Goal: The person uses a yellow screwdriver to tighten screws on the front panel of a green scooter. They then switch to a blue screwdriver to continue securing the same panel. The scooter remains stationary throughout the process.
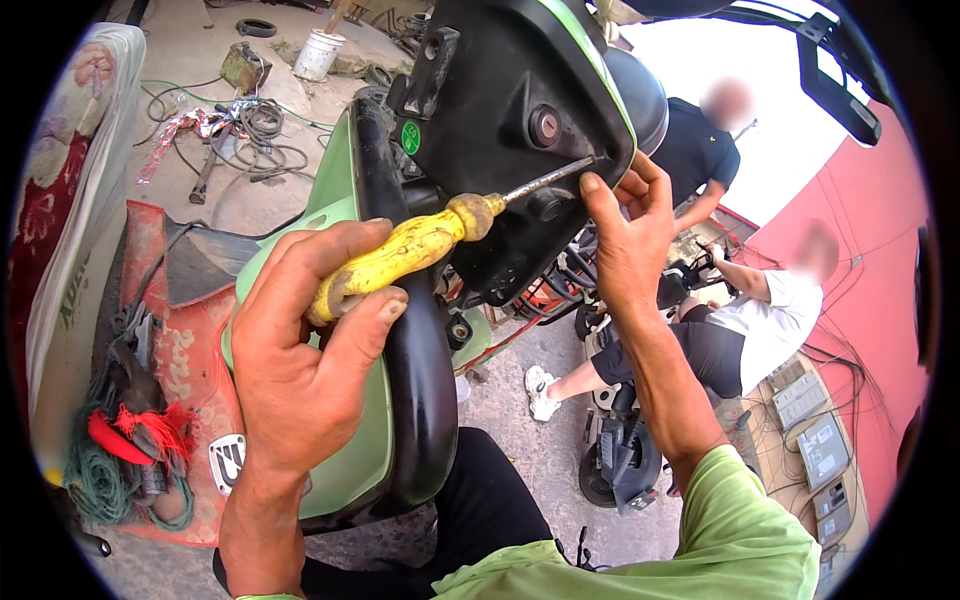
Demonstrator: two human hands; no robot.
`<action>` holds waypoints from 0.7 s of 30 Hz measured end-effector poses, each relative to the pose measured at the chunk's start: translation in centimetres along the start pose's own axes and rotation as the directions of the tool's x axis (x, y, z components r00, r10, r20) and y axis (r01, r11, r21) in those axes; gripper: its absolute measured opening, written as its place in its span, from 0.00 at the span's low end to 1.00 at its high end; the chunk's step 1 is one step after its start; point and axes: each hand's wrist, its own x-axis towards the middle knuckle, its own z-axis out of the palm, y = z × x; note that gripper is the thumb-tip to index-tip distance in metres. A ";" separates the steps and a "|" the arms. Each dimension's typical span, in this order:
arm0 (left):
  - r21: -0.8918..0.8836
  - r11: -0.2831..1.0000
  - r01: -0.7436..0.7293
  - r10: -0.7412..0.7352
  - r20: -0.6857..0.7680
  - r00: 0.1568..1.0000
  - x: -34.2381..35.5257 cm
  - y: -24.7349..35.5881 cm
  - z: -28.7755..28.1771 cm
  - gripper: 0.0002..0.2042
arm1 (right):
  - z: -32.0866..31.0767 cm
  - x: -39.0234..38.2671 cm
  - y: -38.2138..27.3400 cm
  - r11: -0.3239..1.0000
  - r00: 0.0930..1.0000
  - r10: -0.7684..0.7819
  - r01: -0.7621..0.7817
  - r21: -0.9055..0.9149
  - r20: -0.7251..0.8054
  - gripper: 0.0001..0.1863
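Note:
My left hand [310, 350] is closed round the yellow handle of a screwdriver [410, 245]. Its metal shaft points up and to the right, and the tip meets the right edge of a black plastic panel [490, 110]. At that edge my right hand [632, 225] pinches the panel, thumb on the face close to the tip, fingers partly hidden behind. A round key lock [545, 126] sits in the panel above the shaft. Below the panel, a light green body part [350, 430] with a thick black curved bar [405, 400] belongs to what looks like a scooter.
On the right, a person in white [760, 320] sits by a small dark vehicle [620, 450], and another in black [700, 150] is behind. Red matting [185, 370] with tangled cord [105, 480] lies left. Cables [260, 135] and a white bucket [318, 55] are farther off.

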 end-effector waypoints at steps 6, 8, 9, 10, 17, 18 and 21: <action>0.026 0.998 -0.063 0.062 0.018 0.998 0.9 -1.0 0.0 0.17 | 0.0 0.2 0.7 1.000 1.000 -0.013 0.013 -0.008 -0.001 0.33; 0.028 0.997 -0.071 0.071 0.023 0.997 1.2 -1.3 -0.1 0.17 | -0.1 0.3 1.1 1.000 1.000 -0.016 0.016 -0.005 0.011 0.33; 0.033 0.996 -0.080 0.080 0.026 0.996 1.3 -1.4 -0.1 0.17 | -0.1 0.3 1.3 1.000 1.000 -0.019 0.019 0.014 0.024 0.34; 0.040 0.995 -0.089 0.088 0.029 0.996 1.4 -1.6 -0.2 0.17 | 0.0 0.3 1.1 1.000 1.000 -0.009 0.009 0.021 0.024 0.34; 0.036 0.989 -0.144 0.141 0.062 0.988 2.2 -2.4 -0.2 0.18 | -0.1 0.6 1.2 1.000 0.999 -0.011 0.010 0.027 0.038 0.34; 0.035 0.988 -0.150 0.147 0.064 0.987 2.3 -2.4 -0.3 0.18 | 0.0 0.6 1.1 1.000 0.999 -0.012 0.011 0.027 0.042 0.34; 0.049 0.992 -0.118 0.111 0.134 0.985 2.5 -2.0 -0.8 0.18 | 0.0 0.5 1.1 0.999 0.999 -0.014 0.012 0.037 0.046 0.34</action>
